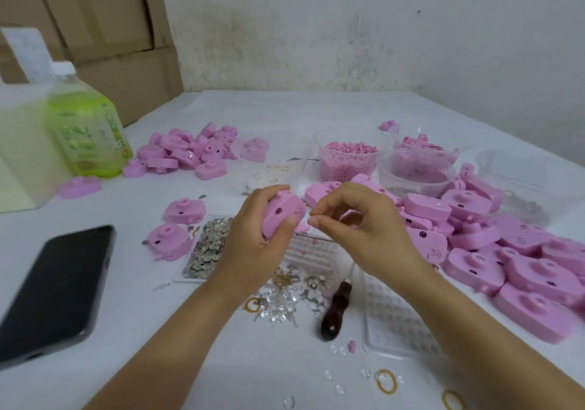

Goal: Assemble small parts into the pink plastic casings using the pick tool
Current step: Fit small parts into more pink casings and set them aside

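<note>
The left hand (256,235) grips the pink casing (283,215), likely light and rigid, around its sides; whether the right hand (357,222), fingertips pinched, holds anything cannot be told.

White table (285,115) carried all items. A dark phone (53,289) lay at left, with a green bottle (85,131) standing behind it. Pink casings (506,251) were heaped at right and rear left. Clear tubs (346,159) of pink pieces stood at centre rear. Nearer lay a tray of metal bits (207,246), a wooden-handled pick tool (335,310), a clear blister tray (395,317) and yellow rubber bands (386,381).
</note>
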